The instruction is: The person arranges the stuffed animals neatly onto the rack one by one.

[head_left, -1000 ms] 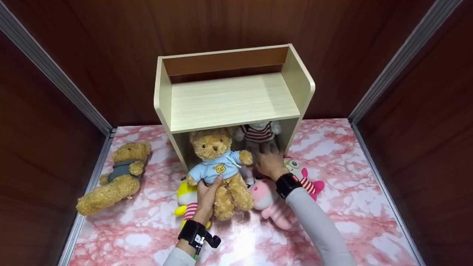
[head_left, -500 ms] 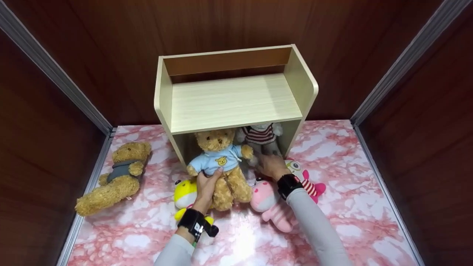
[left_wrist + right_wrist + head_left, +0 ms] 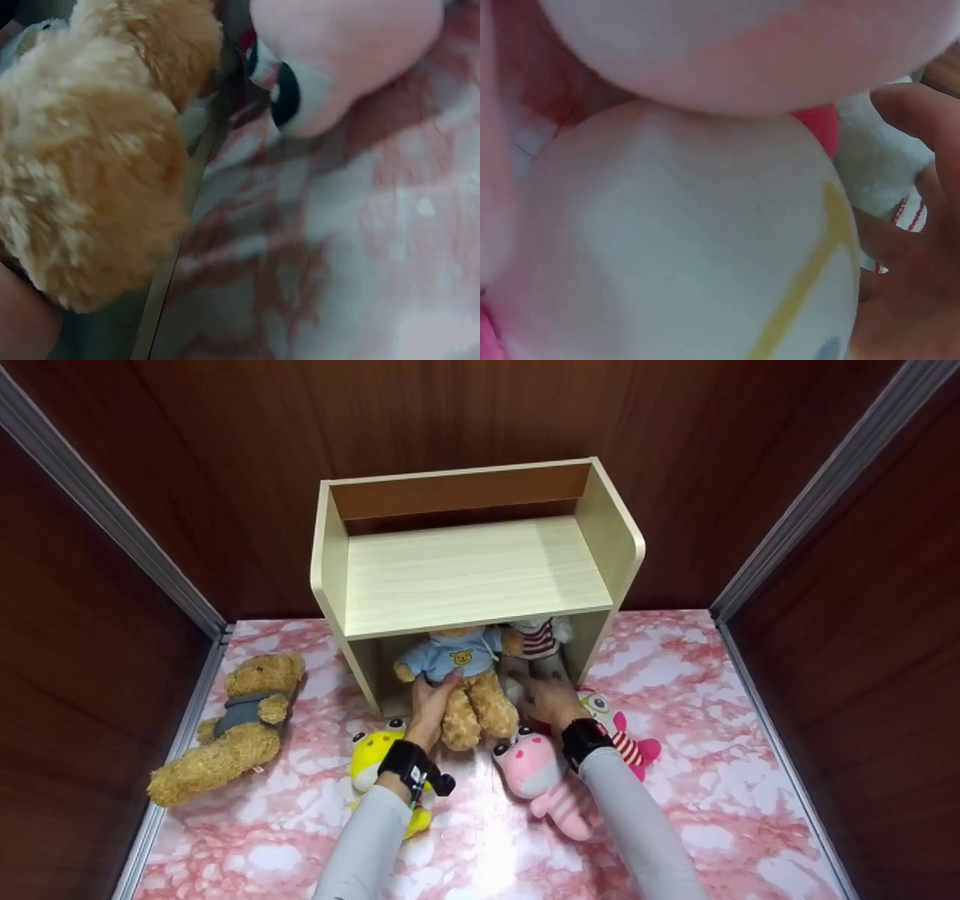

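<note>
A left hand (image 3: 433,703) grasps a fluffy golden-brown teddy bear (image 3: 480,666) in a light-blue hoodie, inside the lower compartment of a pale wooden shelf (image 3: 472,574). The bear faces outward, long axis running from partly hidden head to forward-pointing legs. Whether the right hand (image 3: 553,701) grips the grey-legged plush toy in striped sweater (image 3: 540,641) is unclear.

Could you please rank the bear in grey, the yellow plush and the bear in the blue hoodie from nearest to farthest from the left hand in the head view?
1. Bear in the blue hoodie, held by the left hand.
2. Yellow plush, partly hidden behind that wrist.
3. Bear in grey, lying off to the left.
</note>
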